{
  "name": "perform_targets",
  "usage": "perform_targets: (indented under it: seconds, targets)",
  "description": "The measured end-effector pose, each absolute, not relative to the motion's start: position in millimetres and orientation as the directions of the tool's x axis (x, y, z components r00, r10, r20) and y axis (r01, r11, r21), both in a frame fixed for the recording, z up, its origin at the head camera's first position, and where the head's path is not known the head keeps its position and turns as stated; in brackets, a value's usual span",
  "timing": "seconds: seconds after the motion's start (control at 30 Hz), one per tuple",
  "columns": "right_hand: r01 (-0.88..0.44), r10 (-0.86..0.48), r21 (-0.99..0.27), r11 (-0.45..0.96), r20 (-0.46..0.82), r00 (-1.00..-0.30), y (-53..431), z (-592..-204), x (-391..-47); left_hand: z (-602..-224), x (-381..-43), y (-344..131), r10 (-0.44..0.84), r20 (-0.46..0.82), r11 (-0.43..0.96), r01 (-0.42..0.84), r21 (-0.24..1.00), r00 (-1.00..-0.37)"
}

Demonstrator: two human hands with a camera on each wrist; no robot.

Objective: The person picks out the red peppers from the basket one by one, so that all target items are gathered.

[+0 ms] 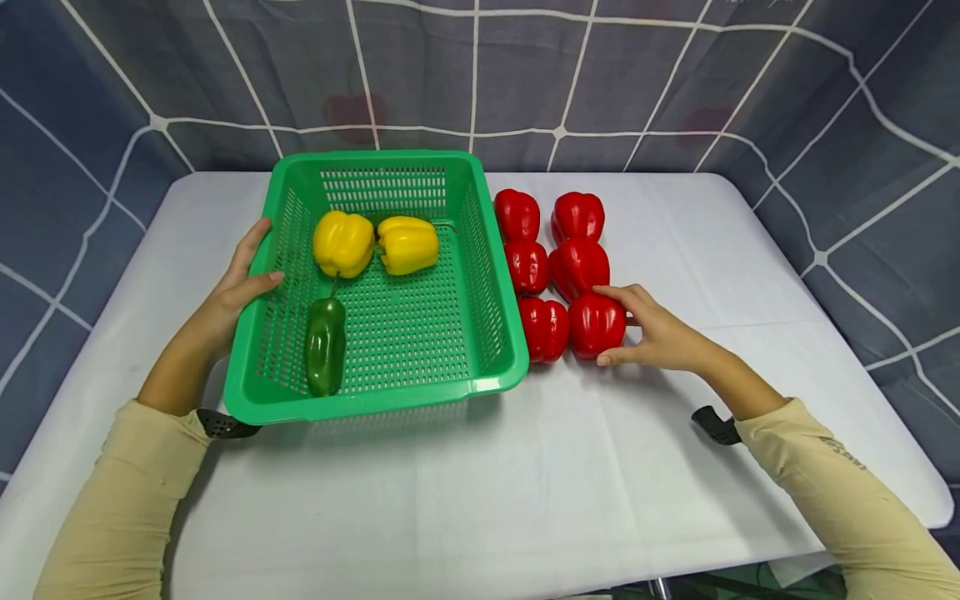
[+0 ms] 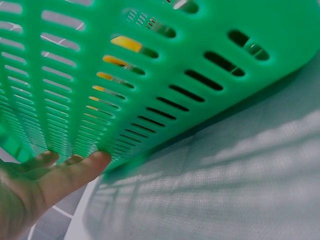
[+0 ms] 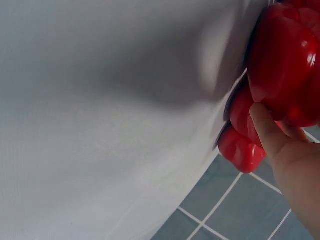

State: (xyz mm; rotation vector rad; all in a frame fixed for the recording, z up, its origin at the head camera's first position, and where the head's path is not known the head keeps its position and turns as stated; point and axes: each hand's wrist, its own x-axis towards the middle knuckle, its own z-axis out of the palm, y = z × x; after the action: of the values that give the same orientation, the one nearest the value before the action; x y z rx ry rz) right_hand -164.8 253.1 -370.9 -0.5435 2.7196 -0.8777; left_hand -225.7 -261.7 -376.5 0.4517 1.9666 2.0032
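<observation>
My left hand (image 1: 232, 292) rests against the left side of a green plastic basket (image 1: 375, 408), with thumb and fingers extended at its rim. Inside the basket lie two yellow bell peppers (image 1: 342, 243) and a long green chili pepper (image 1: 326, 346). On the right, my right hand (image 1: 648, 329) grips the nearest red bell pepper (image 1: 597, 325) of the right column, thumb at the front and fingers behind. That pepper (image 3: 282, 62) looms large in the right wrist view. More red bell peppers (image 1: 580, 268) stand beside and beyond it.
The red peppers form two columns along the basket's right wall. A white cloth (image 1: 465, 500) covers the table, which has rounded far corners. Dark, grid-patterned curtains (image 1: 517, 83) hang behind it and at both sides.
</observation>
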Motion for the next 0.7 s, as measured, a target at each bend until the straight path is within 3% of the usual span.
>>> perform_targets:
  seconds: [0.7]
  targets:
    - [-0.247, -0.421, -0.647, 0.721, -0.126, -0.898, 257.5, -365.5, -163.5, -373.4, -222.7, -260.2, 0.405, 0.02, -0.037, 0.005, 0.999, -0.914]
